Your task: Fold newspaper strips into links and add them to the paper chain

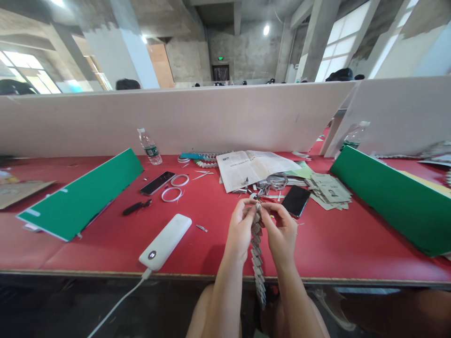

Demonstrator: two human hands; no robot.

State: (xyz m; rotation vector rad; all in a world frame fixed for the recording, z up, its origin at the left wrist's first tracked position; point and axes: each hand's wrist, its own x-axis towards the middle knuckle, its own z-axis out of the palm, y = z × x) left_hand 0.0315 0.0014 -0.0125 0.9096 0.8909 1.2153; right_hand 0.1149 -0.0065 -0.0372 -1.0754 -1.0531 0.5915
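A long folded-paper chain with zigzag edges hangs from between my hands, down past the table's front edge toward my lap. My left hand pinches its top end from the left. From the other side, my right hand grips the same end with thumb and index finger. The fingertips of both hands nearly meet there and partly cover the top link. Just beyond my fingers lie cut paper strips and a red-handled tool, partly hidden. A small folded paper piece rests on the table to the left.
On the red table lie a white power bank with cable, a phone, another phone, tape rings, a black-handled cutter, newspaper and stacked paper pieces. Green boards flank both sides; a bottle stands behind.
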